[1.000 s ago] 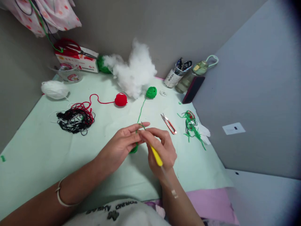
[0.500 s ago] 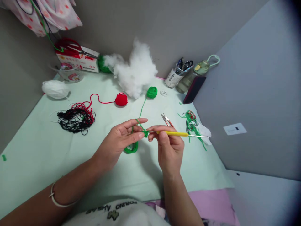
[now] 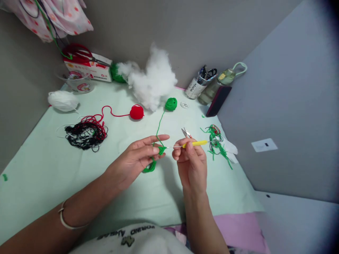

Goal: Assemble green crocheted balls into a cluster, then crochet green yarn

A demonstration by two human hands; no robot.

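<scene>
Between the thumb and fingers of my left hand [image 3: 140, 151] is a small green crochet piece [image 3: 161, 150]. Green yarn passes over the raised index finger and runs back to a green yarn ball [image 3: 171, 104]. A loop of green crochet or yarn [image 3: 149, 168] hangs below the left hand. My right hand [image 3: 192, 162] grips a crochet hook [image 3: 197, 143] by its yellow handle, the metal shaft pointing left. The hook's tip meets the right edge of the green piece. Thread snips [image 3: 186, 133] lie just behind the right hand, partly hidden by it.
White stuffing [image 3: 153, 81] is heaped at the back. To the left lie a red yarn ball [image 3: 136, 112], tangled black yarn [image 3: 86, 135] and white yarn [image 3: 63, 101]. On the right are yarn scraps [image 3: 218, 141], a phone [image 3: 218, 101], a bottle [image 3: 212, 92] and a pen cup [image 3: 195, 88].
My right hand has drawn the hook slightly right and tilted its handle up, exposing more shaft. The left fingers have shifted, showing more of the green piece.
</scene>
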